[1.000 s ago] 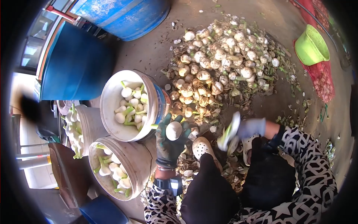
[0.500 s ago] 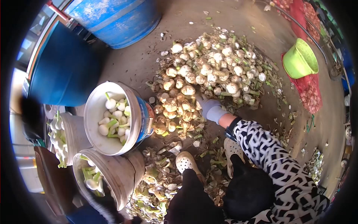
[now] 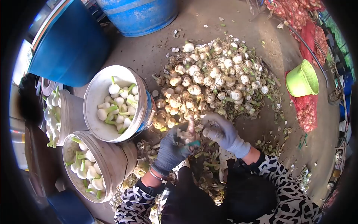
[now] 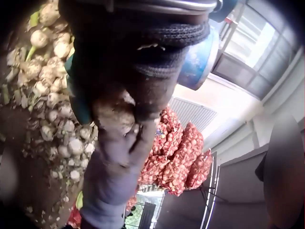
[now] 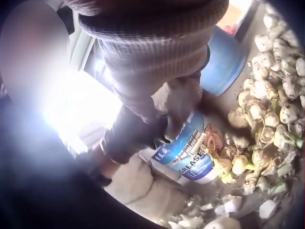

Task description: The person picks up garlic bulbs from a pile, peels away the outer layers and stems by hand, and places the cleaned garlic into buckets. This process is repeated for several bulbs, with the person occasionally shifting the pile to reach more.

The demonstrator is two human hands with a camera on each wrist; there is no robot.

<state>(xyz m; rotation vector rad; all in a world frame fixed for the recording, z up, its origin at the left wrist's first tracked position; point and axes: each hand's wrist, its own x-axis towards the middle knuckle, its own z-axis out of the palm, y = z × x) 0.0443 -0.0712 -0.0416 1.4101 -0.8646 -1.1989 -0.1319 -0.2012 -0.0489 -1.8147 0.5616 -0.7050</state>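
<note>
In the gloved left hand [image 3: 169, 149] is a dirt-brown garlic bulb [image 3: 184, 136] with its stem pointing up, held in front of the knees. The gloved right hand [image 3: 225, 135] meets it from the other side, fingers curled. Seen from the left wrist, the right fingers [image 4: 119, 148] reach up to the bulb [image 4: 116, 115], whose far side the left glove hides. Just beyond both hands lies a heap of unpeeled garlic [image 3: 216, 74]. Clean white bulbs with green stems [image 3: 118, 106] fill part of the upper bucket [image 3: 93, 93].
A second white bucket [image 3: 119, 160] with trimmed garlic leans below the first, and a third [image 3: 72, 115] stands further left. Blue tubs [image 3: 71, 44] are at the upper left. A lime-green bucket [image 3: 302, 80] sits on red net sacks at right. Peelings [image 3: 205, 160] litter the floor around the shoes.
The white bulb is gone from the left hand, which was over the lower bucket. The right hand has come back from the heap, and a dirty bulb is now between both hands.
</note>
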